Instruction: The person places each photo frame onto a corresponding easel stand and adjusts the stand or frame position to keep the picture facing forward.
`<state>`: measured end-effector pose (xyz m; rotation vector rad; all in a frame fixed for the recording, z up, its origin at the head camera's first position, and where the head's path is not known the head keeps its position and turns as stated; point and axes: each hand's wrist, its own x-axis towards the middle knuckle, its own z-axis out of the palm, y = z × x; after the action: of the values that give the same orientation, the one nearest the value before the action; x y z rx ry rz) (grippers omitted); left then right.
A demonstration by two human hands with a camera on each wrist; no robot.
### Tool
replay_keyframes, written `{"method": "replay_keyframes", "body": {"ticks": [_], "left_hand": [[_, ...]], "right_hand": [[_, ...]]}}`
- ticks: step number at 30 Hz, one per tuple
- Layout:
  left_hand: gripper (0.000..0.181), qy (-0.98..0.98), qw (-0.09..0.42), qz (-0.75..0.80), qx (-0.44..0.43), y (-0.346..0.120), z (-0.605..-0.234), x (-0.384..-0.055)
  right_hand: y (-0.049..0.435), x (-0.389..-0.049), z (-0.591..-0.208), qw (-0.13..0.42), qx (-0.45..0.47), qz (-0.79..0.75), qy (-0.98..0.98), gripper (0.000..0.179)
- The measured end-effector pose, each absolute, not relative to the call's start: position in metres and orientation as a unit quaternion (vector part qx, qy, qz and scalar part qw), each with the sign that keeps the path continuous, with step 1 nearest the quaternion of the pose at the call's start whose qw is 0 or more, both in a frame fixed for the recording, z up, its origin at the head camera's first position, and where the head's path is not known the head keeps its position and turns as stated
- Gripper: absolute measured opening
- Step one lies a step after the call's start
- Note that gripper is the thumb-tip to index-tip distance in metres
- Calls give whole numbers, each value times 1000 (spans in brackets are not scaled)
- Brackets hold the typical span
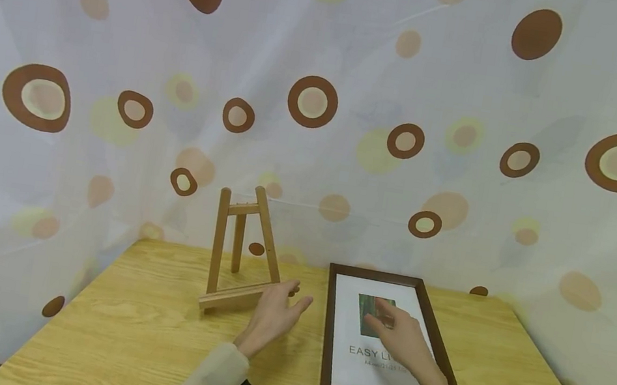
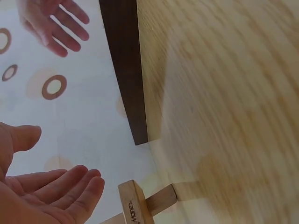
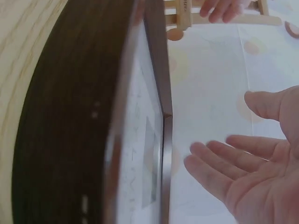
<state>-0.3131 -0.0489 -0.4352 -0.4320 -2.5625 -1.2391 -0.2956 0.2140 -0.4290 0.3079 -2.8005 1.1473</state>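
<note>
A small wooden easel stands on the left half of the table, its front ledge angled up toward the right. My left hand is beside the right end of that ledge, overlapping it in the head view; its fingers are extended with the thumb apart, and nothing is held. To the right lies a dark brown picture frame with a white insert showing a small green picture and the words "EASY LI...". Over the frame hovers my right hand, fingers relaxed and thumb apart, its palm bare in the right wrist view.
The light wood-grain table reaches back to a white curtain printed with brown and beige circles, which also hangs at both sides. Black straps with devices sit on both wrists, over pale sleeves.
</note>
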Motion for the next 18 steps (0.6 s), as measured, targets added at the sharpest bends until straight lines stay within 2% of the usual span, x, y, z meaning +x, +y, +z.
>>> {"method": "replay_keyframes", "body": {"ticks": [6, 18], "left_hand": [[48, -882, 104, -435, -149, -46, -437, -312], [50, -861, 12, -486, -148, -43, -446, -314]], "right_hand": [[227, -292, -426, -48, 70, 489, -868, 67], [257, -292, -433, -81, 20, 555, -827, 69]]}}
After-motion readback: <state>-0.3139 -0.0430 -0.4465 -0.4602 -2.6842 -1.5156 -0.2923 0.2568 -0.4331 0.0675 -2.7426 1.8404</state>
